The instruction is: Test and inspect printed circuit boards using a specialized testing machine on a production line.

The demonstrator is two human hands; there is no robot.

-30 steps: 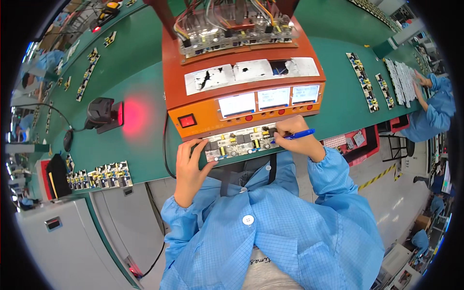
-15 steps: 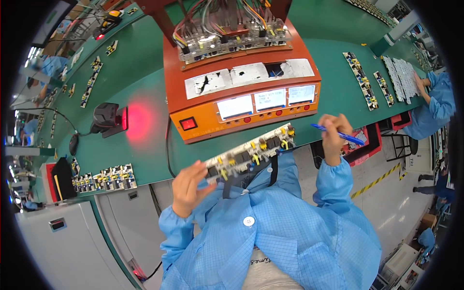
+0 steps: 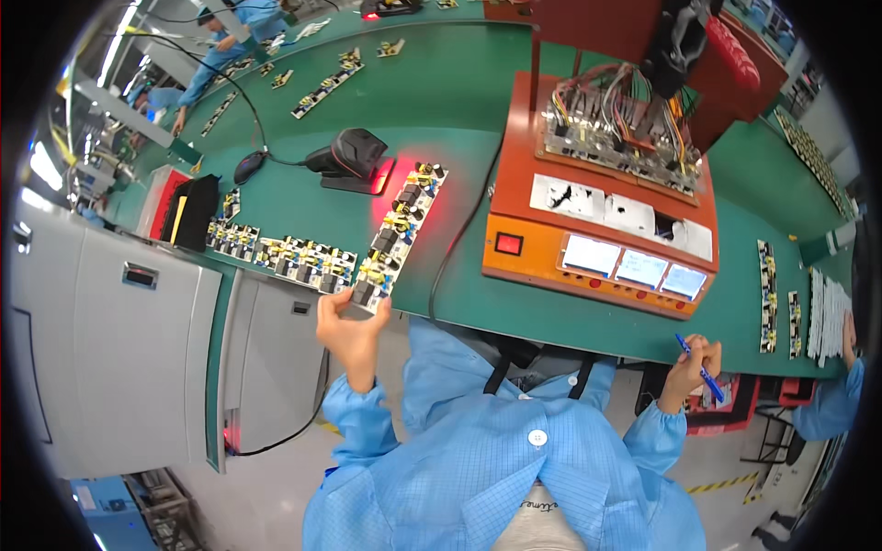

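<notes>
Pinches one end of a long populated circuit board (image 3: 397, 234) in the left hand (image 3: 354, 332), with thumb and fingers parted by the board's width. Holds it from the tabletop's (image 3: 441, 119) front edge to just beside a red-lit black barcode scanner (image 3: 349, 156); cannot tell whether touching the tabletop. Clasps a blue pen (image 3: 713, 386) in the curled right hand (image 3: 694, 367), by the same edge, farther right.

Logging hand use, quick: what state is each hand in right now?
Left hand: closed, pinching the near end of a long circuit board.
Right hand: closed, holding a blue pen.
</notes>
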